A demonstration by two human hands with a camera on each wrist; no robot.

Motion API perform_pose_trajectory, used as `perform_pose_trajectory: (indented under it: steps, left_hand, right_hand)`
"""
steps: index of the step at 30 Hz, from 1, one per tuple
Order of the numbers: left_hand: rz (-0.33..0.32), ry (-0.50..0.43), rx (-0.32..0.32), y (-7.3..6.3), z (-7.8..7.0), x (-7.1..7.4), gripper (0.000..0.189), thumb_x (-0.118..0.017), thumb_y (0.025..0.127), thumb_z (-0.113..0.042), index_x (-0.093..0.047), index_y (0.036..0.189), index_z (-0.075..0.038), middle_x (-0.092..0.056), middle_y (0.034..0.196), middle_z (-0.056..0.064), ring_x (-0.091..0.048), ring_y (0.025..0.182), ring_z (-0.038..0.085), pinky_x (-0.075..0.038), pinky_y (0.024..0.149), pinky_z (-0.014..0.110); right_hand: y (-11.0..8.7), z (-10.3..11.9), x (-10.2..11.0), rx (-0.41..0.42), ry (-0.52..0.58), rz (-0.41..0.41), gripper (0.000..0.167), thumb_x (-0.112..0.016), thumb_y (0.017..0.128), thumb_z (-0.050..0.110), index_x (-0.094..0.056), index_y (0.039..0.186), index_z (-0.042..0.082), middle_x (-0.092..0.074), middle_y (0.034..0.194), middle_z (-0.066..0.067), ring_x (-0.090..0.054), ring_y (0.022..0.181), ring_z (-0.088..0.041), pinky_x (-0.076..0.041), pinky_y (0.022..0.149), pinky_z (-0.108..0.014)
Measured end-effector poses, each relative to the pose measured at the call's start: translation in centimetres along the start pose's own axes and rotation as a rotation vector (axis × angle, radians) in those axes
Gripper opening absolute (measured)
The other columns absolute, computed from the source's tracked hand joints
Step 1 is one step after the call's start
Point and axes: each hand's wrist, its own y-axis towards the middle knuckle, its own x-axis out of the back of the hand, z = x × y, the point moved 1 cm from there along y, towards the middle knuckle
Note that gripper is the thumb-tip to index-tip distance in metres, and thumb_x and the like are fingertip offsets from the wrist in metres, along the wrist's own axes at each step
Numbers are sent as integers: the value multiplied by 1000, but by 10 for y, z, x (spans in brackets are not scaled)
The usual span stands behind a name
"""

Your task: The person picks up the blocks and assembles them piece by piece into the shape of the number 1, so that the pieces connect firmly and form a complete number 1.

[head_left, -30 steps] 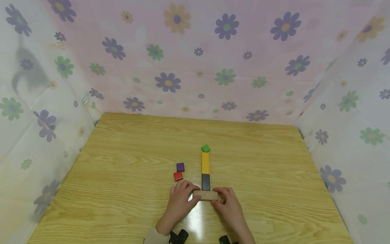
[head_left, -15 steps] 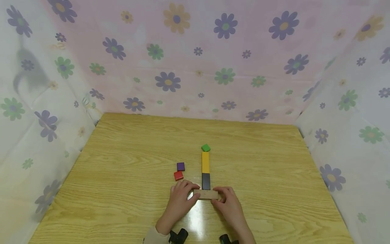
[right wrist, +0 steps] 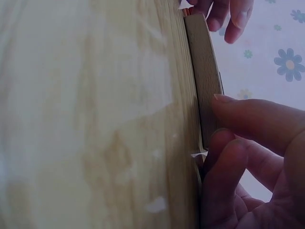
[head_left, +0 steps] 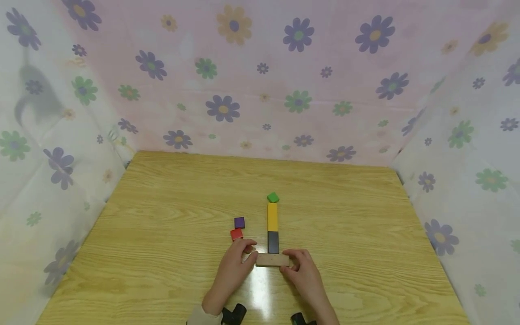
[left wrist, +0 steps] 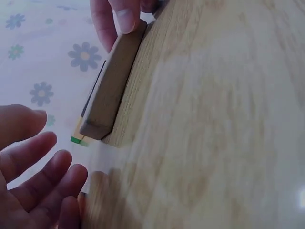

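Note:
A plain wooden block (head_left: 272, 260) lies crosswise on the table at the near end of a row. Beyond it come a black block (head_left: 273, 242), a yellow block (head_left: 272, 217) and, at the far tip, a green block (head_left: 273, 197) turned at an angle. My right hand (head_left: 302, 271) pinches the wooden block's right end between thumb and fingers; the right wrist view shows the thumb (right wrist: 248, 117) on its edge. Just off the left end, my left hand (head_left: 235, 266) has its fingers spread, holding nothing. In the left wrist view a gap separates those fingers (left wrist: 40, 179) from the block.
Left of the row, a purple block (head_left: 239, 222) and a red block (head_left: 236, 234) sit close together, near my left fingers. Flower-patterned cloth (head_left: 260, 81) walls the wooden table (head_left: 345, 203) at the back and both sides. Black wrist-camera parts (head_left: 237, 313) show at the bottom.
My left hand has let go of the wooden block's left end and drawn back slightly to the left. My right hand keeps its pinch, and the blocks lie as before.

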Motion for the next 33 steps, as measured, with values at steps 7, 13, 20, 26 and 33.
perform_pose_trajectory:
  steps: [7,13,20,26,33]
  left_hand:
    - [-142,47,80,0,0,15,13,-61,84,-21,-60,96,-17,-48,82,-11,-50,74,5,-42,64,24]
    - [-234,88,149,4,4,28,14,-62,83,-21,-58,95,-14,-49,82,-7,-48,71,6,-41,61,25]
    - [-203,113,246,7,11,31,32,-63,81,-27,-53,109,-12,-53,87,-2,-45,62,7,-37,50,25]
    - [-165,186,269,11,13,25,43,-64,80,-31,-49,115,-13,-53,84,-5,-38,49,8,-31,42,26]
    - [-165,234,276,13,9,25,44,-63,80,-34,-49,116,-13,-50,77,-8,-35,47,8,-29,40,26]
  right_hand:
    - [0,0,0,-1,13,18,34,-73,73,25,-60,105,24,-48,97,4,-45,63,-9,-36,53,-22]
    - [0,-1,0,-6,14,15,34,-73,73,25,-61,105,24,-48,95,4,-44,63,-9,-36,52,-22]
    - [2,-1,0,-11,32,23,34,-73,73,25,-61,105,24,-48,96,4,-45,64,-10,-36,53,-23]
    - [2,-2,0,-4,17,33,34,-72,74,28,-60,106,23,-47,98,3,-44,64,-10,-36,53,-22]
    - [1,-3,0,-3,12,29,35,-72,74,27,-60,106,23,-48,98,3,-44,64,-10,-36,53,-22]
